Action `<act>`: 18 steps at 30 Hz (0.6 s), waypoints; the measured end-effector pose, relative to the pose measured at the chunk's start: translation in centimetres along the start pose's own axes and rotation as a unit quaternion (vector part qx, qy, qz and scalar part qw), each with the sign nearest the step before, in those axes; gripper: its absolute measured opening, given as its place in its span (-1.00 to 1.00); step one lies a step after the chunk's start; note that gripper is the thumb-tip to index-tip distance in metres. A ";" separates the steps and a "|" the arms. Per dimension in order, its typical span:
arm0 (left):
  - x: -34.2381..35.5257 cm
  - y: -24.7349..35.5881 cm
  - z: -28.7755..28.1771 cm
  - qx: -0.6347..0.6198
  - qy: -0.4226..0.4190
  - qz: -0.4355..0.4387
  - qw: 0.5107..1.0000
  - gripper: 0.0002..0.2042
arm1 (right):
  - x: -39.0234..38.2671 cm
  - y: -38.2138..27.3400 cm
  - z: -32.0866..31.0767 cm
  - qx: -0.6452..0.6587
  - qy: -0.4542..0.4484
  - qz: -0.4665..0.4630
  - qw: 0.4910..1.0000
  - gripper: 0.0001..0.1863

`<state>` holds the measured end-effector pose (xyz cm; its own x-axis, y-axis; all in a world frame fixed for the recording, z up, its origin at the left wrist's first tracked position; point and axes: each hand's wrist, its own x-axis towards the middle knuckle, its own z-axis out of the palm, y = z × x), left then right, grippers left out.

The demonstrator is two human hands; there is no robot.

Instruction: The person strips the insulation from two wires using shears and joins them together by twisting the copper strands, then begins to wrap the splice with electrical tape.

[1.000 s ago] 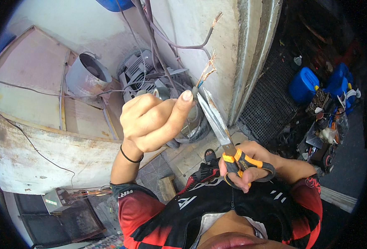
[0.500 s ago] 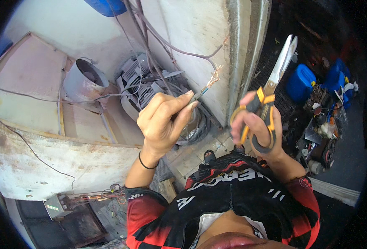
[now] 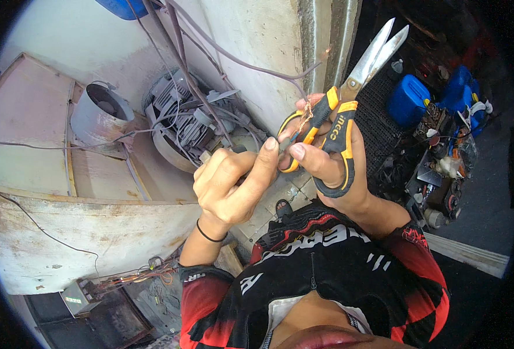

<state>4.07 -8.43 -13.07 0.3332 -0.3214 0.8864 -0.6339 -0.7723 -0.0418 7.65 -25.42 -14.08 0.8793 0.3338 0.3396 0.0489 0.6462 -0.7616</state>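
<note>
My left hand (image 3: 231,181) pinches a grey cable (image 3: 284,143) between thumb and forefinger. Frayed copper strands (image 3: 307,110) stick up from the cable's stripped end. Through the handles of a pair of scissors (image 3: 350,93) go the fingers of my right hand (image 3: 338,168), whose thumb tip lies beside the cable close to my left thumb. The scissors have yellow and black handles, and their blades point up and away, slightly parted. Whether the right fingertips touch the wires behind the handle is hard to make out.
A dusty electric motor (image 3: 178,104) stands beyond my left hand, with loose cables (image 3: 190,75) hanging over it. A pale round duct (image 3: 101,107) rises at left. Blue jugs (image 3: 408,99) and cluttered tools (image 3: 440,174) lie at right. A small box with a lit display (image 3: 79,298) sits lower left.
My right hand has moved left, bringing the scissors and its thumb up to the cable end. The scissor blades have parted a little. My left hand still pinches the cable.
</note>
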 end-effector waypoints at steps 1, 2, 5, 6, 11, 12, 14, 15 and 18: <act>0.1 0.0 -0.2 0.004 -0.009 0.009 1.000 -0.58 | 0.0 0.0 -0.1 -0.006 -0.004 0.000 1.000 -0.47; 0.1 -0.1 -0.3 0.008 -0.016 0.013 1.000 -0.58 | 0.1 0.3 -0.2 -0.022 0.000 -0.009 1.000 -0.45; 0.3 -0.1 -0.5 0.014 -0.025 0.024 0.999 -0.58 | 0.1 0.9 -0.2 -0.033 0.018 -0.027 0.999 -0.41; 0.5 -0.1 -0.5 0.016 -0.022 0.026 0.999 -0.58 | 0.1 0.7 0.2 -0.010 0.027 -0.025 0.999 -0.42; 0.4 -0.2 -0.1 0.014 -0.019 0.034 0.999 -0.58 | -0.1 0.3 0.2 0.023 0.025 -0.006 0.999 -0.44; 0.5 -0.2 -0.1 0.012 -0.024 0.035 0.999 -0.58 | 0.0 0.4 0.2 0.023 0.027 -0.007 0.999 -0.44; 0.5 -0.3 -0.1 0.014 -0.028 0.041 0.999 -0.59 | 0.0 0.4 0.2 0.023 0.028 -0.008 0.999 -0.44; 0.4 -0.3 -0.1 0.017 -0.027 0.046 0.998 -0.59 | 0.1 0.4 0.3 0.024 0.028 -0.008 0.999 -0.43; 0.5 -0.6 0.0 0.020 -0.011 0.069 0.997 -0.60 | 0.2 0.6 0.8 0.027 0.026 -0.002 0.999 -0.43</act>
<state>4.57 -8.12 -12.59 0.2602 -0.4383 0.8604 -0.6469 -0.7406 -0.1817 7.52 -24.47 -14.01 0.9026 0.2960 0.3124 0.0280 0.6840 -0.7290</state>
